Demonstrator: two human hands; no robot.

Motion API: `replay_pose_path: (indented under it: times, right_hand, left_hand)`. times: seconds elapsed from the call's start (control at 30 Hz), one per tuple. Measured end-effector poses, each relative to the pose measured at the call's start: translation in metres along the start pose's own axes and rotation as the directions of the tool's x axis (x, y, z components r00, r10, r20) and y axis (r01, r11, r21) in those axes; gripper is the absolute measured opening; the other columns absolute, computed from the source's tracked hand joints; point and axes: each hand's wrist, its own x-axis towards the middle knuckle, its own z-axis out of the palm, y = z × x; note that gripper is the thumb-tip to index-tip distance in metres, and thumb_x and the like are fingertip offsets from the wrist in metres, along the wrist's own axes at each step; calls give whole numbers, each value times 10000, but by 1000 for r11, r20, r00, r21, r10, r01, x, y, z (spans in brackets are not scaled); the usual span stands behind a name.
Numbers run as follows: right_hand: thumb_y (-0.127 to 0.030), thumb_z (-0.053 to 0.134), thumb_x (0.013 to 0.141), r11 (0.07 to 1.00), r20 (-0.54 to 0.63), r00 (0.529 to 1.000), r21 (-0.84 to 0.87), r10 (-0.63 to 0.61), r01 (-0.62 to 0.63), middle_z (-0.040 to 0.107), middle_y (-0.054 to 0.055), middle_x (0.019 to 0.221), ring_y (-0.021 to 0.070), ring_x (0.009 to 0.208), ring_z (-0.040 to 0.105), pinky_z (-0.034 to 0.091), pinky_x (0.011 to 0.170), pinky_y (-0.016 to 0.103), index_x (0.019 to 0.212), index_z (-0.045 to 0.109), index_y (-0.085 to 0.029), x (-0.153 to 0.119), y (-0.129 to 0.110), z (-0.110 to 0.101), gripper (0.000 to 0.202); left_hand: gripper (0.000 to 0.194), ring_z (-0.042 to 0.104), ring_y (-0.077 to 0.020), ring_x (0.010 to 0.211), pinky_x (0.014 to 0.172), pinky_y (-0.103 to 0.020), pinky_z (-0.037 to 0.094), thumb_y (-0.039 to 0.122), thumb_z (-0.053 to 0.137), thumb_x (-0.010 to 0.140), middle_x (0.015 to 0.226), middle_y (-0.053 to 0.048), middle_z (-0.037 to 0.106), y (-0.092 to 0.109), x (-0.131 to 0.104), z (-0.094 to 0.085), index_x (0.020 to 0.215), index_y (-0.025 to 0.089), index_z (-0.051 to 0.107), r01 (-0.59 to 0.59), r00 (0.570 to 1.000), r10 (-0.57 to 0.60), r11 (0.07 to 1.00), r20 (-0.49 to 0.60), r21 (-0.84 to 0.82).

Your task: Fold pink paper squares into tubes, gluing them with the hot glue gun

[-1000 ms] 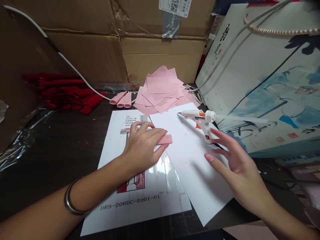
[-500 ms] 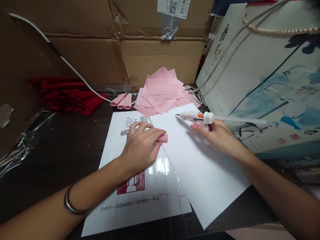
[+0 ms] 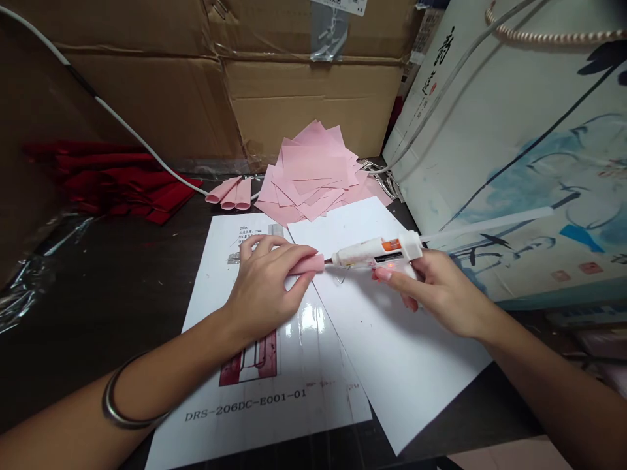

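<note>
Between thumb and fingers, my left hand pinches a rolled piece of pink paper against the white sheets. My right hand is wrapped round a white hot glue gun with an orange patch and a small lit red light. The gun's metal nozzle meets the right end of the roll, though I cannot tell whether it touches. A clear glue stick sticks out of the gun's back. Under the hands lie a printed sheet and a blank white sheet.
Behind the sheets is a pile of pink paper squares, with several rolled pink tubes at its left. Folded red pieces lie farther left. Cardboard stands at the back, and a painted paper bag on the right.
The glue gun in my right hand has moved left and down, bringing its nozzle to the pink roll's end. My left hand keeps its hold on the roll. The view has shifted slightly.
</note>
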Motion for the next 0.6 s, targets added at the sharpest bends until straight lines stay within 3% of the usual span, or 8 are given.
replay_pose_path:
  times: [0.13, 0.23, 0.33, 0.5, 0.6]
  right_hand:
    - [-538, 557, 866, 998, 17, 1000, -50, -21, 22, 450, -41, 436, 126, 438, 444, 304, 452, 289, 669, 585, -196, 3, -2, 5, 396]
    - [-513, 543, 882, 997, 42, 998, -48, -50, 52, 449, -40, 448, 126, 442, 441, 304, 453, 288, 670, 589, -194, 4, -3, 6, 385]
    - [-491, 526, 903, 993, 55, 994, -71, -90, 94, 458, -37, 467, 126, 469, 452, 327, 483, 283, 660, 584, -198, 4, -4, 6, 386]
    - [-451, 492, 934, 957, 72, 977, -200, -201, 211, 573, -16, 645, 143, 592, 501, 351, 561, 283, 845, 645, -213, 2, -10, 3, 296]
    - [-435, 481, 939, 930, 110, 964, -259, -242, 263, 619, 4, 734, 162, 657, 532, 365, 598, 293, 827, 640, -207, 2, -15, 0, 299]
  left_hand:
    - [229, 540, -260, 1005, 933, -449, 340, 302, 640, 828, 1079, -53, 686, 1, 1, -2, 1027, 193, 673, 2, 999, -3, 1000, -37, -6]
    - [152, 538, -235, 856, 779, -401, 373, 281, 589, 853, 883, -54, 667, 1, 1, -3, 920, 188, 688, 56, 994, -54, 998, -91, 17]
    - [117, 521, -181, 697, 692, -355, 364, 204, 552, 860, 689, -5, 607, -1, 0, -2, 838, 186, 666, 77, 997, -77, 997, -31, -17]
    - [94, 518, -131, 610, 595, -285, 373, 167, 564, 838, 669, 13, 610, -2, -2, 1, 810, 167, 654, 113, 993, -108, 988, 51, -102]
    - [103, 532, -131, 616, 597, -281, 382, 160, 568, 826, 682, 9, 633, -2, -2, 1, 803, 165, 668, 122, 991, -116, 988, 65, -92]
